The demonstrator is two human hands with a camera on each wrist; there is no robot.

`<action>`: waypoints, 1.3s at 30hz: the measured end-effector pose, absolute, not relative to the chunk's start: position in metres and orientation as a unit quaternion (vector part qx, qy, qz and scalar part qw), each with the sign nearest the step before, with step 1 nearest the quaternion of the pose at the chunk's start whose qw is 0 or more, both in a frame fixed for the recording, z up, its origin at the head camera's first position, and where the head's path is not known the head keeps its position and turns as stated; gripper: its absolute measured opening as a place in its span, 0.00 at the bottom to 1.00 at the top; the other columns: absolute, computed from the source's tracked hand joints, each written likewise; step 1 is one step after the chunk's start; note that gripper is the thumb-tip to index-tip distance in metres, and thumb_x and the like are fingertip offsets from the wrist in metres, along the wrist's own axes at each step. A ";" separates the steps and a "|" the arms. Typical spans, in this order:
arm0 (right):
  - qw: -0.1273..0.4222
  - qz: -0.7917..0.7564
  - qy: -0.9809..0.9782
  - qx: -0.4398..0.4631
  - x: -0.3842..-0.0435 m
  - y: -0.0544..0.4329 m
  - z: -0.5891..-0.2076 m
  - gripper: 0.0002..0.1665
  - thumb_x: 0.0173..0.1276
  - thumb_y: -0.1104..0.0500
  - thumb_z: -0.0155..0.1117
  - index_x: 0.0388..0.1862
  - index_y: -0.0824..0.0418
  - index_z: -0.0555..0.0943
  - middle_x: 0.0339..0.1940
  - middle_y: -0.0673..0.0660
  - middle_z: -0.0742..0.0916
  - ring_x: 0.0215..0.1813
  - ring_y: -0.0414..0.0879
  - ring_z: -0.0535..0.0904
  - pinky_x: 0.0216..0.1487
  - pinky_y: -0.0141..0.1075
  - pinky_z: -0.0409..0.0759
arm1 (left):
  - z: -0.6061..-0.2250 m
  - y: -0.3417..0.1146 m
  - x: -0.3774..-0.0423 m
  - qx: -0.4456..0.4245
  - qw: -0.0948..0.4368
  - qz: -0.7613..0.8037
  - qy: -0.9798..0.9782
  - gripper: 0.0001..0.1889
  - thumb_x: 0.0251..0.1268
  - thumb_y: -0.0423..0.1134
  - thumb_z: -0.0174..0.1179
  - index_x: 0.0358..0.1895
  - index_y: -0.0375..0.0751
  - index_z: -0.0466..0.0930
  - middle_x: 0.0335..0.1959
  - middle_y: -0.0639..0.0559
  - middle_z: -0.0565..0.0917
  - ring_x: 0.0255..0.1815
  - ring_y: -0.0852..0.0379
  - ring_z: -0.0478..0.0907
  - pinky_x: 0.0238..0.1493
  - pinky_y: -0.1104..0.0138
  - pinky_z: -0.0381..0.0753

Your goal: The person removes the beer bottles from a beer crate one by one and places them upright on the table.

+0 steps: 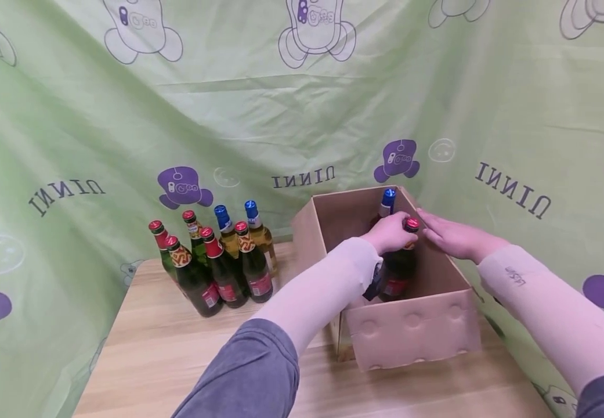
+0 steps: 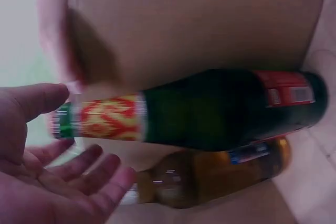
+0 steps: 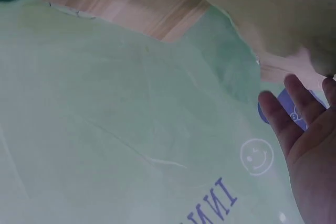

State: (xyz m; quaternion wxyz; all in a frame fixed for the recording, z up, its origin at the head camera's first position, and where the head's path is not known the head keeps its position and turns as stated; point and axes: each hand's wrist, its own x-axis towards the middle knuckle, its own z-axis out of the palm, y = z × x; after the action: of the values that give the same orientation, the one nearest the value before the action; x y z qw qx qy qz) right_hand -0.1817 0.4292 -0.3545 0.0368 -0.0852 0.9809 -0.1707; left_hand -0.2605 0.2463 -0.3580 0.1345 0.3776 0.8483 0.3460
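A green beer bottle with a red cap (image 1: 400, 264) and a red-and-yellow neck label stands inside the cardboard box (image 1: 413, 331). My left hand (image 1: 389, 233) is at its neck; in the left wrist view the thumb and fingers are spread around the top of the green bottle (image 2: 199, 113), not closed on it. Beside it in the box is an amber bottle (image 2: 215, 177), whose blue cap (image 1: 389, 196) shows in the head view. My right hand (image 1: 450, 237) lies with straight fingers along the box's right wall, and the right wrist view shows its fingers (image 3: 299, 100) extended.
Left of the box, several bottles stand grouped on the wooden table (image 1: 176, 360): dark green ones with red caps (image 1: 225, 273) and two amber ones with blue caps (image 1: 260, 235). The box's front flap hangs outward. A green printed cloth (image 1: 228, 116) hangs behind and at the sides.
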 end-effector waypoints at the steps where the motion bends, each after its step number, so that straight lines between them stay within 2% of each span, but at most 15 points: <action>1: 0.037 -0.158 0.983 -0.088 -0.182 0.428 -0.354 0.36 0.83 0.59 0.48 0.78 0.81 0.53 0.78 0.81 0.57 0.78 0.76 0.52 0.76 0.64 0.54 | -0.363 0.246 -0.262 0.380 0.136 0.350 0.846 0.23 0.71 0.44 0.67 0.65 0.41 0.76 0.52 0.50 0.87 0.50 0.58 0.83 0.56 0.72 0.78; 7: 0.025 -0.079 0.992 -0.099 -0.182 0.424 -0.350 0.34 0.82 0.60 0.50 0.76 0.82 0.56 0.77 0.80 0.60 0.76 0.78 0.54 0.76 0.63 0.55 | -0.381 0.243 -0.270 0.378 0.132 0.388 0.830 0.19 0.73 0.47 0.65 0.60 0.43 0.77 0.48 0.50 0.86 0.47 0.57 0.83 0.55 0.68 0.81; 13: 0.040 -0.030 0.994 -0.101 -0.183 0.427 -0.345 0.34 0.81 0.58 0.51 0.76 0.80 0.59 0.77 0.78 0.61 0.75 0.79 0.55 0.75 0.64 0.56 | -0.386 0.242 -0.269 0.382 0.136 0.378 0.832 0.20 0.74 0.49 0.64 0.62 0.45 0.75 0.51 0.50 0.86 0.49 0.58 0.83 0.56 0.67 0.81; 18: 0.063 -0.058 0.992 -0.092 -0.183 0.433 -0.338 0.37 0.82 0.55 0.54 0.78 0.76 0.58 0.80 0.76 0.58 0.78 0.77 0.51 0.76 0.64 0.53 | -0.387 0.243 -0.269 0.383 0.138 0.376 0.833 0.20 0.74 0.49 0.63 0.62 0.47 0.75 0.50 0.53 0.86 0.49 0.60 0.83 0.56 0.68 0.81; 24: 0.056 -0.114 0.987 -0.093 -0.177 0.441 -0.348 0.41 0.81 0.49 0.54 0.81 0.72 0.56 0.82 0.72 0.56 0.81 0.72 0.48 0.76 0.64 0.52 | -0.386 0.242 -0.277 0.390 0.139 0.369 0.832 0.19 0.74 0.49 0.64 0.62 0.48 0.75 0.48 0.54 0.85 0.48 0.60 0.82 0.56 0.68 0.81; 31: 0.053 -0.118 0.987 -0.091 -0.174 0.444 -0.355 0.37 0.84 0.49 0.49 0.81 0.69 0.57 0.82 0.71 0.58 0.81 0.71 0.48 0.77 0.63 0.52 | -0.387 0.242 -0.277 0.400 0.142 0.369 0.827 0.19 0.74 0.49 0.64 0.61 0.47 0.75 0.47 0.54 0.85 0.47 0.60 0.82 0.54 0.70 0.81; 39: 0.056 -0.070 0.990 -0.111 -0.177 0.441 -0.350 0.37 0.83 0.51 0.52 0.80 0.71 0.58 0.81 0.71 0.60 0.80 0.72 0.50 0.76 0.65 0.53 | -0.383 0.237 -0.276 0.398 0.149 0.366 0.828 0.20 0.74 0.48 0.64 0.63 0.48 0.74 0.50 0.54 0.85 0.50 0.60 0.82 0.57 0.67 0.81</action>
State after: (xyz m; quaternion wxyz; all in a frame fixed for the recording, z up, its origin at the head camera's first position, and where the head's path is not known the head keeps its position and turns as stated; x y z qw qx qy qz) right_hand -0.1770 0.4405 -0.3502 0.0556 -0.1113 0.9898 -0.0698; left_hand -0.2762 0.2375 -0.3833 0.1490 0.3975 0.8280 0.3664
